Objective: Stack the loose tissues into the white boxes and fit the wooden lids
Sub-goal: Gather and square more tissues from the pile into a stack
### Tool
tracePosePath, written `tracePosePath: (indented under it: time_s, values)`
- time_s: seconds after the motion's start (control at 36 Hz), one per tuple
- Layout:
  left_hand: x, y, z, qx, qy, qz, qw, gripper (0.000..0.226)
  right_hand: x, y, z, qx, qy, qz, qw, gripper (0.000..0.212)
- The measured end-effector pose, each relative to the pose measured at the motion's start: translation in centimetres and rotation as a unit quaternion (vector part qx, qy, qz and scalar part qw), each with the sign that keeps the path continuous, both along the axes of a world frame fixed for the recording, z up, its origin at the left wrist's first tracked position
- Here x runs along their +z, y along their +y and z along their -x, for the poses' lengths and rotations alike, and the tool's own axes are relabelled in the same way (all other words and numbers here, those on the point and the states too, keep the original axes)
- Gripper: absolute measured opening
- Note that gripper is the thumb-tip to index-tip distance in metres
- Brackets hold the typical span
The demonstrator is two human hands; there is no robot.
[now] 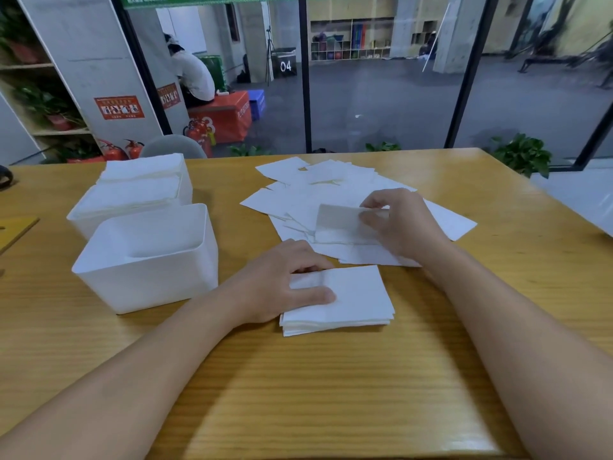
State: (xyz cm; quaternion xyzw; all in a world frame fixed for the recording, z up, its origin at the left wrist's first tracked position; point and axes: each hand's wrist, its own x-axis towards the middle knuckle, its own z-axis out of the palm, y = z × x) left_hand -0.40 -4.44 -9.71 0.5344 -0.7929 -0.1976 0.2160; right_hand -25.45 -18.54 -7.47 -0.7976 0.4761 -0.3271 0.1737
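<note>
Head view: left hand (285, 280) flat on tissue stack (351, 300), right hand (401, 220) fingers pinching tissue (338, 224), fingertips partly hidden.

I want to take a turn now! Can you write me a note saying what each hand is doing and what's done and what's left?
Left hand: open, pressing flat on the neat tissue stack.
Right hand: fingers pinch one tissue lifted off the loose pile.
Done: the far white box is full.
Left: the near white box looks empty; stack the remaining tissues, fill it, fit lids. A wooden piece at the left edge may be a lid.
</note>
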Motion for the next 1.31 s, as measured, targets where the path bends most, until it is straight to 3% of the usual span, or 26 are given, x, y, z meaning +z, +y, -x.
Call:
tracePosePath:
  time_s: [0.08, 0.14, 0.22, 0.28, 0.33, 0.39, 0.56, 0.72, 0.83, 0.94, 1.19, 1.31]
  values:
    - [0.7, -0.6, 0.2, -0.004, -0.002, 0.037, 0.999, 0.048, 0.9, 0.9, 0.5, 0.033, -0.026, 0.002, 0.999, 0.011]
    - [1.5, -1.3, 0.4, 0.039, 0.045, 0.110, 0.992, 0.044, 1.5, 1.4, 0.9, 0.044, -0.034, 0.012, 0.998, 0.011]
    - [3.2, -2.5, 1.1, 0.140, 0.098, 0.255, 0.952, 0.036, 2.7, 2.3, 1.4, 0.065, -0.037, 0.042, 0.996, 0.011]
    - [4.0, -3.3, 1.7, 0.162, 0.090, 0.273, 0.944, 0.048, 3.2, 3.0, 1.2, 0.093, -0.043, 0.052, 0.993, 0.010]
    - [4.0, -3.7, 2.0, 0.158, 0.108, 0.222, 0.956, 0.052, 3.4, 3.6, 0.9, 0.116, -0.048, 0.045, 0.991, 0.009]
    - [3.3, -4.0, 1.9, 0.140, 0.137, 0.172, 0.965, 0.038, 3.4, 3.8, 0.6, 0.128, -0.058, 0.033, 0.990, 0.009]
    - [3.1, -3.8, 0.2, 0.087, 0.219, 0.130, 0.963, 0.027, 4.0, 3.4, 0.9, 0.161, -0.082, -0.051, 0.982, 0.008]
    - [3.7, -2.4, -1.7, 0.045, 0.282, -0.048, 0.957, 0.011, 4.4, 3.3, 2.2, 0.185, -0.046, -0.151, 0.970, 0.009]
    - [4.1, -2.0, -2.5, 0.011, 0.205, -0.160, 0.966, 0.028, 4.4, 3.8, 2.7, 0.227, 0.023, -0.276, 0.934, 0.021]
    - [4.2, -1.5, -2.9, -0.010, 0.132, -0.208, 0.969, 0.041, 3.9, 4.2, 2.4, 0.243, 0.074, -0.324, 0.911, 0.027]
    - [3.9, -1.6, -2.8, -0.005, 0.097, -0.213, 0.972, 0.045, 3.4, 4.5, 2.1, 0.225, 0.102, -0.324, 0.913, 0.030]
    - [3.8, -1.6, -2.8, 0.022, 0.060, -0.189, 0.980, 0.047, 3.8, 4.3, 2.6, 0.200, 0.132, -0.282, 0.929, 0.033]
